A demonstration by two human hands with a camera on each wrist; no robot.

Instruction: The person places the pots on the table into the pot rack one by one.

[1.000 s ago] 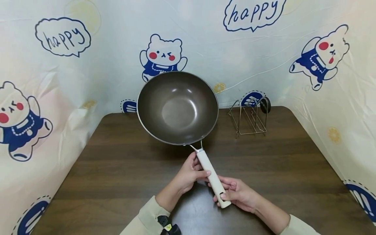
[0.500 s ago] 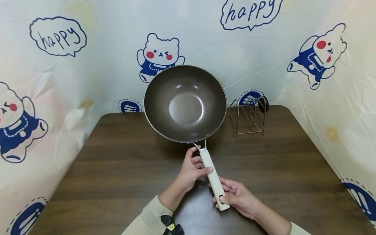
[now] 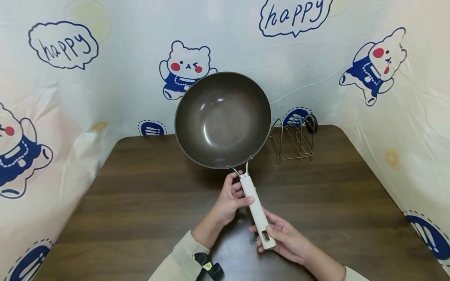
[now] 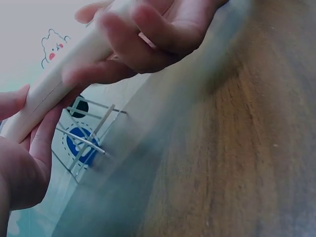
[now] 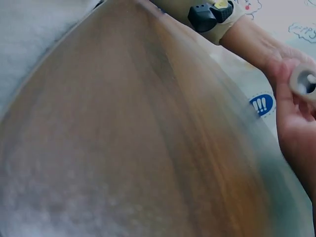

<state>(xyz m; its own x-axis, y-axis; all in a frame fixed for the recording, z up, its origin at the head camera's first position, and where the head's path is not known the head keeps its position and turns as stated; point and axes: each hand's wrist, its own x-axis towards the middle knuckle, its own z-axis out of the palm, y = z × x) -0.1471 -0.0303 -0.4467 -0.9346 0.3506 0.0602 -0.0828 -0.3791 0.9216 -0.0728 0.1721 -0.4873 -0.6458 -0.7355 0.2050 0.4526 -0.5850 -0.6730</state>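
Note:
A wok (image 3: pixel 225 117) with a dark brown-grey inside and a long cream handle (image 3: pixel 254 203) is held up over the table, its bowl tilted toward me. My left hand (image 3: pixel 228 201) grips the handle near the bowl, thumb across its top. Around the slotted end, my right hand (image 3: pixel 288 240) holds the handle with its thumb on the upper side and fingers beneath. In the left wrist view both hands show on the handle (image 4: pixel 49 91). The round handle end (image 5: pixel 302 81) shows at the right edge of the right wrist view, beside the right hand (image 5: pixel 296 128).
A wire rack (image 3: pixel 293 142) stands at the back right of the brown wooden table (image 3: pixel 140 203), just right of the wok, with a black round piece (image 3: pixel 311 123) at its end. A printed curtain (image 3: pixel 123 78) with cartoon bears surrounds the table. A black device (image 3: pixel 211 266) is strapped to the left wrist.
The wok has moved slightly up and right relative to the table, and its bowl has turned a little. Both hands stay on the handle. The head view has shifted slightly.

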